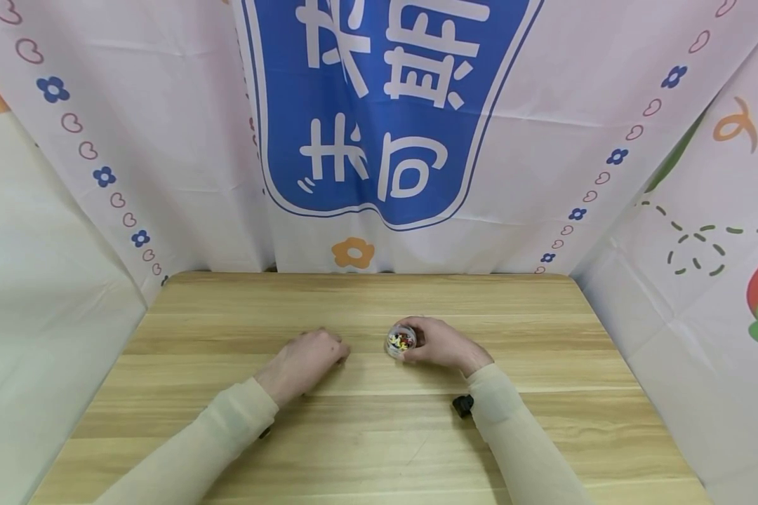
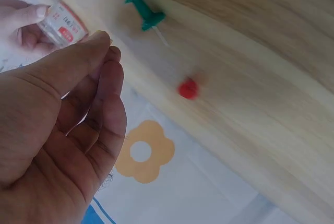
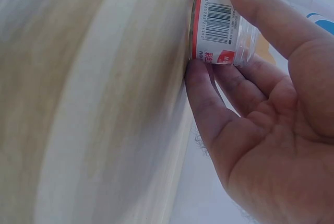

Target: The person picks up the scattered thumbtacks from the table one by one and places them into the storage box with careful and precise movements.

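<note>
My right hand [image 1: 441,344] grips a small clear jar [image 1: 396,348] of multicoloured push pins, its open mouth facing up. In the right wrist view, the thumb and fingers clasp the jar's sides, with a red-edged barcode label [image 3: 218,23] showing between them. To the left, my left hand [image 2: 62,104] pinches thumb against fingertips; a sliver of yellow shows there, apparently a push pin mostly hidden by the fingers. Near those fingertips a green push pin [image 2: 144,11] and a blurred red push pin [image 2: 188,88] lie on the table.
The wooden table [image 1: 366,449] reaches back to a white printed curtain [image 1: 215,231] with a blue sign. More curtain hangs at both sides. A small black object [image 1: 462,405] shows beside the right sleeve.
</note>
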A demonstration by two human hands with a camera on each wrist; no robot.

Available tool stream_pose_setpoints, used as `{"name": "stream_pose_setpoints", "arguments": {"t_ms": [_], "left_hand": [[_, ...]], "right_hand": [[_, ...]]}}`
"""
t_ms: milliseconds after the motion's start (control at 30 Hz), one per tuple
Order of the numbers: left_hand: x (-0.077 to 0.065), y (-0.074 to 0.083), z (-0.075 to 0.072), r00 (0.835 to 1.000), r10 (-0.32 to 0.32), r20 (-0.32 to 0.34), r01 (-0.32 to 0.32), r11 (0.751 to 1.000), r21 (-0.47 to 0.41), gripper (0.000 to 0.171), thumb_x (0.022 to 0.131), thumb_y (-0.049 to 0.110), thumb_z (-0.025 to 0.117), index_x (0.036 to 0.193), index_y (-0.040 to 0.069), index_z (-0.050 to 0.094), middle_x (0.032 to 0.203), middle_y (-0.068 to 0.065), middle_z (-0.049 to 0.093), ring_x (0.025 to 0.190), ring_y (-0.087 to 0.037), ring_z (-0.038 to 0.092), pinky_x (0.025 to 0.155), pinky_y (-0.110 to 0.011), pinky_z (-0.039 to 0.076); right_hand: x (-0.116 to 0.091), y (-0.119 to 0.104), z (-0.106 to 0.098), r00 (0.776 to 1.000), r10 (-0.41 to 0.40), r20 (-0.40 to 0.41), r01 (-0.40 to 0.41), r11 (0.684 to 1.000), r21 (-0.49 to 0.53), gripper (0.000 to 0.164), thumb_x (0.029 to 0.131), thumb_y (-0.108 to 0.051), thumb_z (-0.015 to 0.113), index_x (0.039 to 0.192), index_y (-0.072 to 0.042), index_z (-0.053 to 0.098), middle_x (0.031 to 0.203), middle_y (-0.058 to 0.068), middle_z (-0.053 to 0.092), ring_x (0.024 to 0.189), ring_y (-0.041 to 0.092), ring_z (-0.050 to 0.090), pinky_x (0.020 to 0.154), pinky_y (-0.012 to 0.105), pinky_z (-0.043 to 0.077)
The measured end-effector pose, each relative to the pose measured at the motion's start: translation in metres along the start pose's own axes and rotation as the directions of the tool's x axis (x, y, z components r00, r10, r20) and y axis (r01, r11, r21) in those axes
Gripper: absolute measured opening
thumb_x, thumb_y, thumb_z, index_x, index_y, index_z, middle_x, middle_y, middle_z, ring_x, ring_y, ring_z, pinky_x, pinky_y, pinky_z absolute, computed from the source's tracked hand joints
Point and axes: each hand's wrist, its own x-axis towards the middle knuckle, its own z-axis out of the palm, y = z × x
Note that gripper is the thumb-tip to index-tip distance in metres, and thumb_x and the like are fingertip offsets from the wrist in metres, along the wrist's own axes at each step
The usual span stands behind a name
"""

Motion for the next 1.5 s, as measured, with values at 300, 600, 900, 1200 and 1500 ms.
{"name": "stream_pose_setpoints", "arguments": {"t_ms": [300,600,900,1200,1500], "left_hand": [[0.013,0.008,-0.008,0.999,-0.047,-0.022,0.044,0.993,-0.109,0.008,0.111,0.01,0.081,0.108,0.014,0.087,0.1,-0.002,0.083,0.096,-0.019,0.078,0.088,-0.039,0.071],[0.023,0.014,-0.015,0.992,-0.037,-0.122,0.01,0.977,-0.215,0.008,0.109,0.011,0.084,0.116,0.014,0.085,0.111,0.0,0.086,0.107,-0.022,0.081,0.1,-0.043,0.07],[0.04,0.03,-0.014,0.985,0.002,-0.17,-0.048,0.962,-0.268,0.007,0.109,0.011,0.084,0.115,0.014,0.084,0.11,0.0,0.087,0.107,-0.023,0.082,0.1,-0.044,0.069],[0.056,0.046,-0.011,0.983,0.004,-0.181,-0.053,0.962,-0.269,0.007,0.109,0.013,0.084,0.115,0.016,0.085,0.105,0.003,0.083,0.099,-0.018,0.077,0.089,-0.039,0.068],[0.066,0.055,-0.006,0.982,-0.001,-0.187,-0.043,0.972,-0.229,0.008,0.113,0.015,0.081,0.119,0.018,0.085,0.108,0.001,0.085,0.103,-0.022,0.081,0.09,-0.039,0.07]], "right_hand": [[0.001,0.001,0.001,1.0,0.016,-0.005,-0.016,1.0,0.005,0.058,0.102,-0.021,0.095,0.155,-0.014,0.073,0.147,0.007,0.079,0.133,0.022,0.072,0.124,0.053,0.058],[0.001,0.002,0.001,1.0,-0.007,-0.003,0.007,1.0,-0.002,0.056,0.102,-0.021,0.094,0.154,-0.013,0.073,0.144,0.007,0.08,0.129,0.02,0.072,0.122,0.051,0.059],[0.001,0.002,0.001,1.0,-0.015,-0.004,0.015,1.0,-0.01,0.056,0.102,-0.022,0.095,0.153,-0.013,0.074,0.146,0.008,0.08,0.133,0.022,0.073,0.123,0.051,0.059],[0.0,0.002,0.0,1.0,-0.03,-0.005,0.03,0.999,-0.01,0.055,0.103,-0.023,0.093,0.154,-0.013,0.074,0.145,0.009,0.081,0.126,0.021,0.074,0.117,0.05,0.062],[0.0,0.002,0.0,1.0,-0.014,-0.006,0.014,1.0,-0.003,0.055,0.102,-0.024,0.095,0.152,-0.014,0.075,0.136,0.006,0.081,0.113,0.017,0.068,0.107,0.043,0.058]]}}
